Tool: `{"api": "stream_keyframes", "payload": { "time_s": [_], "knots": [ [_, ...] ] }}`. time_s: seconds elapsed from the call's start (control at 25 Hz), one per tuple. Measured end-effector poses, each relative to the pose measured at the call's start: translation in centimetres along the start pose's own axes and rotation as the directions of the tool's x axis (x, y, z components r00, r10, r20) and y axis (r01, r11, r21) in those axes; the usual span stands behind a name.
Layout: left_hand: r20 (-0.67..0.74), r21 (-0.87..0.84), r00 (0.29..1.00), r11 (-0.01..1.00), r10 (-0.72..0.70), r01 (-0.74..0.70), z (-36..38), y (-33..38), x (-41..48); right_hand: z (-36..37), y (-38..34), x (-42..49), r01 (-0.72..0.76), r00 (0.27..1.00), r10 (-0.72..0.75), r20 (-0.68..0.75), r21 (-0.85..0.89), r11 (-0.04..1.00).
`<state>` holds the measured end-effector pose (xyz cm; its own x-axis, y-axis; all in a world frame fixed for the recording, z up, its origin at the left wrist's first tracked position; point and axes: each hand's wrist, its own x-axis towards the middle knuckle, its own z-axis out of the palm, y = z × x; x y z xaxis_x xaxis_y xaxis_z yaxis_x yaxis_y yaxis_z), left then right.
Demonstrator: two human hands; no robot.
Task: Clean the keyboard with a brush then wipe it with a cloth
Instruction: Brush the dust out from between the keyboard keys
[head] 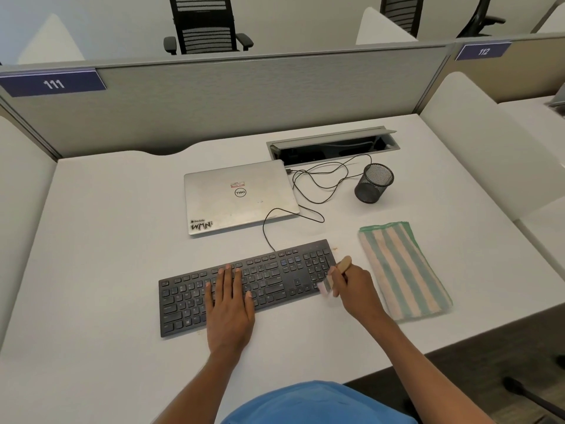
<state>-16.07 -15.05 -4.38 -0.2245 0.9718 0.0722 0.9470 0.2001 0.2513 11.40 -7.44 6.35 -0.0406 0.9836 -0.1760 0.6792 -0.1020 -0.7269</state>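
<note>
A black keyboard (269,276) lies slanted on the white desk (107,240). My left hand (229,304) rests flat on its middle keys, fingers straight. My right hand (356,287) grips a small brush (334,275) with a wooden handle. The brush's pale bristles are blurred and sit at the keyboard's right end, near the number pad. A folded cloth (403,270) with green and peach stripes lies on the desk just right of my right hand.
A shut silver laptop (240,195) lies behind the keyboard, with a black cable (318,185) looping to an open cable hatch (333,146). A black mesh cup (374,183) stands at the back right. Grey partitions enclose the desk.
</note>
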Motion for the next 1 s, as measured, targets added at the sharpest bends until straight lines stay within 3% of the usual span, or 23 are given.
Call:
{"api": "stream_keyframes", "payload": {
  "time_s": [0.2,0.56,0.64,0.84,1.0],
  "knots": [
    [-0.007,-0.009,1.000,1.000,0.007,-0.008,0.0,0.1,-0.1,1.3,-3.9,2.8,0.064,0.998,-0.064,0.007,-0.026,0.998],
    [-0.014,-0.006,1.000,1.000,0.010,-0.010,0.1,0.1,-0.2,1.0,-1.3,0.1,-0.015,0.979,0.054,0.196,-0.193,0.981],
    [-0.016,-0.014,1.000,1.000,0.005,-0.005,0.0,0.0,-0.2,0.3,-1.1,0.1,-0.021,0.989,0.046,0.142,-0.169,0.985],
    [-0.012,-0.011,1.000,1.000,0.008,-0.008,0.0,0.1,-0.2,0.1,-1.4,1.6,-0.084,0.986,0.078,-0.150,-0.035,0.996],
    [-0.011,-0.005,1.000,1.000,0.005,-0.005,0.0,0.0,-0.2,2.4,-2.4,1.2,-0.091,0.995,0.091,-0.042,0.003,0.996]
  ]
}}
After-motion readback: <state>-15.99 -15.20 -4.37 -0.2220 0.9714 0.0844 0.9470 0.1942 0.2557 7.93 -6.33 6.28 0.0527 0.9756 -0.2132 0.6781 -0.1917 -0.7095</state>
